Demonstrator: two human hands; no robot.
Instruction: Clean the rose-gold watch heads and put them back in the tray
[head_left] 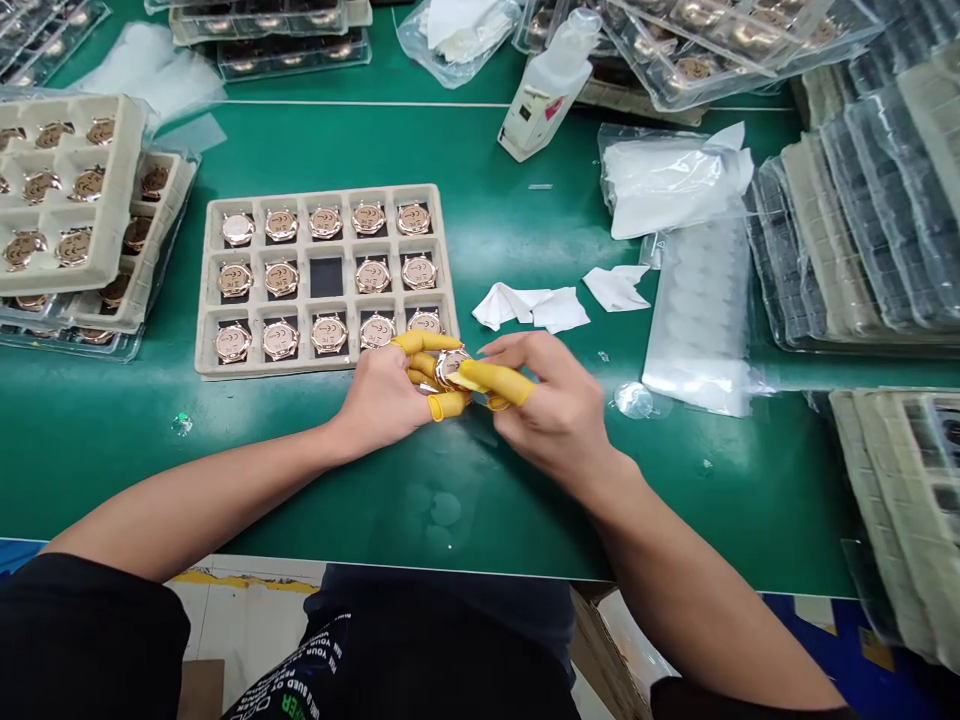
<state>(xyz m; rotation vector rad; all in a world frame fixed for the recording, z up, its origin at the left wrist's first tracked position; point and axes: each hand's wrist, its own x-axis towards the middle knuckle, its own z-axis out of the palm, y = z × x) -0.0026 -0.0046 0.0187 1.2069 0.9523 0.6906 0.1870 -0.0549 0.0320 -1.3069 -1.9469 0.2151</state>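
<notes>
Just below the right front corner of the tray, my left hand (390, 390) grips a rose-gold watch case (450, 368) between fingers in yellow finger cots. From the other side, my right hand (551, 400) is closed at the same watch case, its yellow-covered index finger lying on it. A pale tip shows under that finger; I cannot tell whether it is a separate thing. The beige compartment tray (201, 290) holds rows of similar watch cases, backs up, on black pads. One middle-row compartment shows only its black pad (326, 278).
Stacked trays of watch cases (112, 220) stand at the left. Crumpled white cloths (532, 305), a white bottle (547, 90), bagged white cloths (667, 185) and a translucent plastic sheet (697, 310) lie right of the tray. Stacked clear and beige trays (840, 230) line the right edge.
</notes>
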